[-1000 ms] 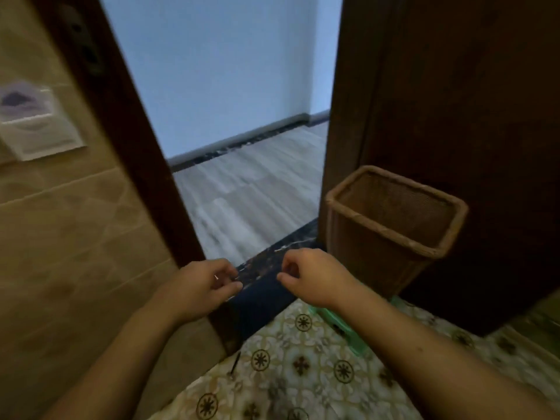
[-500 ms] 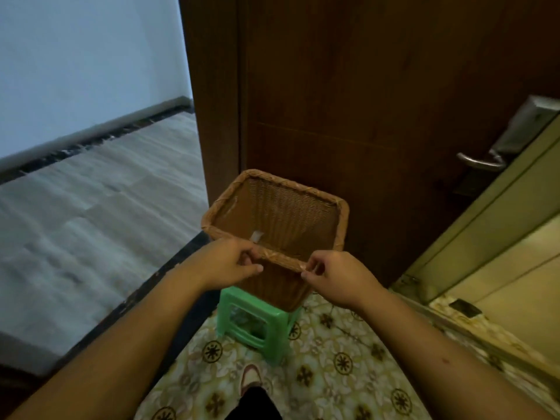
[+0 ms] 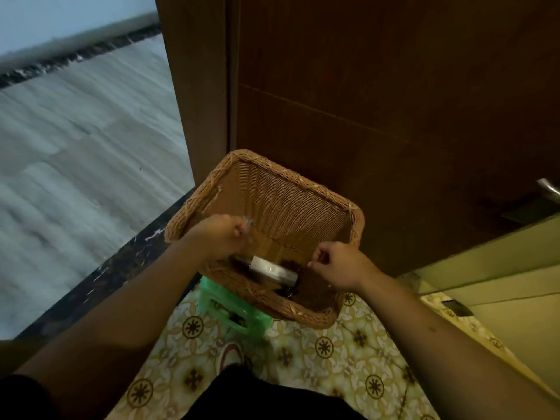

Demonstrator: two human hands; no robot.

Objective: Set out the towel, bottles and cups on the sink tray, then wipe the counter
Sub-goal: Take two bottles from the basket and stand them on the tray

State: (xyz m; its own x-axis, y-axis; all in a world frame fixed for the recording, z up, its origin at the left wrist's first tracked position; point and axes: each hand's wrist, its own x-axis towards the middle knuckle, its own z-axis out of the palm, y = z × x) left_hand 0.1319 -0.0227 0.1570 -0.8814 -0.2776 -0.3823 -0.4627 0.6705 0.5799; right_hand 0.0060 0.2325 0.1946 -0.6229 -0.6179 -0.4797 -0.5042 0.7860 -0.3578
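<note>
Seen from above, a person's two bare forearms reach forward over a square woven wicker basket (image 3: 272,207) that stands on a small green plastic stool (image 3: 230,310). The left hand (image 3: 219,236) hovers over the basket's left side, fingers curled tight, pinching something thin and pale that is too small and blurred to identify. The right hand (image 3: 336,266) is over the basket's near right part, fingers also curled, thumb and forefinger pressed together as if on a fine strand; what it holds cannot be made out. Between and just below the two hands, inside the basket, lies a flat grey rectangular object (image 3: 272,272) beside some dark scraps (image 3: 288,265). The towel, bottles, cups and sink tray are not in view. Behind the basket stands a dark wooden door (image 3: 378,86), with a metal handle (image 3: 550,189) at the right edge. The floor beneath has cream patterned tiles (image 3: 318,359); pale wood-look flooring (image 3: 75,131) lies beyond the doorway on the left.
</note>
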